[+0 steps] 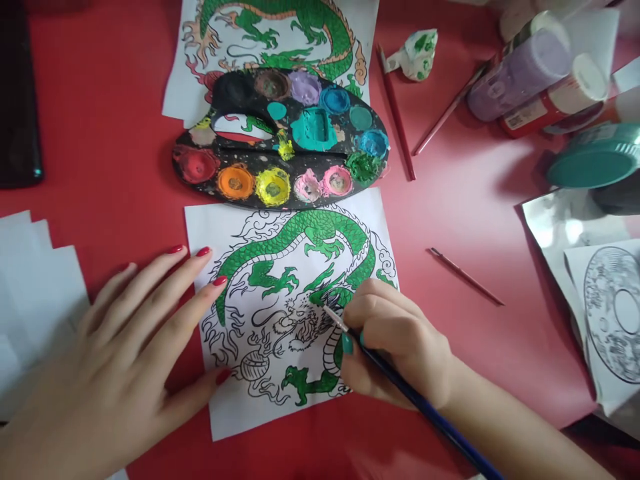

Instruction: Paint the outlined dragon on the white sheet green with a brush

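Observation:
A white sheet with a dragon drawing [270,307] lies in the middle, its body, legs and tail painted green, while the face, flames and clouds are bare outline. Pinched in my right hand [395,340] is a dark blue paintbrush [417,399]; its green-wet tip touches the paper by the dragon's head. My left hand [135,347] lies flat with fingers spread, several fingertips resting on the sheet's left edge. Just above the sheet sits a black paint palette [240,157] with wells of many colours, overlapping a second dragon picture [367,40] with green and orange paint.
Three thin brushes, a dark red one [397,123] among them, lie to the right near a paint-smeared crumpled tissue [420,57]. Paint bottles [520,73] and a teal jar [593,163] crowd the upper right. Paper sheets [37,293] and a black device [17,100] are at left.

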Demonstrator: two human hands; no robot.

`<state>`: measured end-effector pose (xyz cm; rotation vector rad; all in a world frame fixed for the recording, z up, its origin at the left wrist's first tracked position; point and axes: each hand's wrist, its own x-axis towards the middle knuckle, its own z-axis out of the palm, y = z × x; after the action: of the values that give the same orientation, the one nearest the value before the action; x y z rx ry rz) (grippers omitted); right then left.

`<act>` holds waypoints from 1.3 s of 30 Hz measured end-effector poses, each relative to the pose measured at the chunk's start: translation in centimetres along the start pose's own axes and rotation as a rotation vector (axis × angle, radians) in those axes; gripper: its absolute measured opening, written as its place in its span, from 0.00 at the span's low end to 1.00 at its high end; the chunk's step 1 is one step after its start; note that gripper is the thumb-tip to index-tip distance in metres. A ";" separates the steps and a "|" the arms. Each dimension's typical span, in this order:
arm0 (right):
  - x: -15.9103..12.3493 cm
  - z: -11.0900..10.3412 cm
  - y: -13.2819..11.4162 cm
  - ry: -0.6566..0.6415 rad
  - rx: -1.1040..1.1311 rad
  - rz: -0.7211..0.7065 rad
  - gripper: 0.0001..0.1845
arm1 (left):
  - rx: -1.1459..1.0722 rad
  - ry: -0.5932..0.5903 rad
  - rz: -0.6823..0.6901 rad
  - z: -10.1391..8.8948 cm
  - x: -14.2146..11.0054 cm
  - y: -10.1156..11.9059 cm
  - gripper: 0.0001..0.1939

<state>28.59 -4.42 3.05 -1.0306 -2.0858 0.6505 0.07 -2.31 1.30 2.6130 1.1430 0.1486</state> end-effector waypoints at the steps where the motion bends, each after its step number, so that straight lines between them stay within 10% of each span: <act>1: 0.0 0.1 0.1 0.013 0.012 -0.021 0.17 | 0.030 0.041 0.028 0.0 0.1 0.0 0.40; 10: 0.1 0.8 0.3 0.107 0.052 -0.050 0.16 | 0.136 0.044 0.071 -0.5 0.4 0.3 0.35; 24: 4.4 -0.9 6.4 0.790 -0.028 0.363 0.11 | 0.170 0.088 0.087 -0.2 0.2 0.3 0.34; 39: 6.4 -1.0 7.8 0.593 -0.165 0.329 0.14 | 0.177 0.073 0.082 -0.2 0.2 0.3 0.35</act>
<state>30.23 5.28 0.63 -1.4706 -1.4816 0.2727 0.41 -2.32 1.53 2.8333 1.1197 0.1687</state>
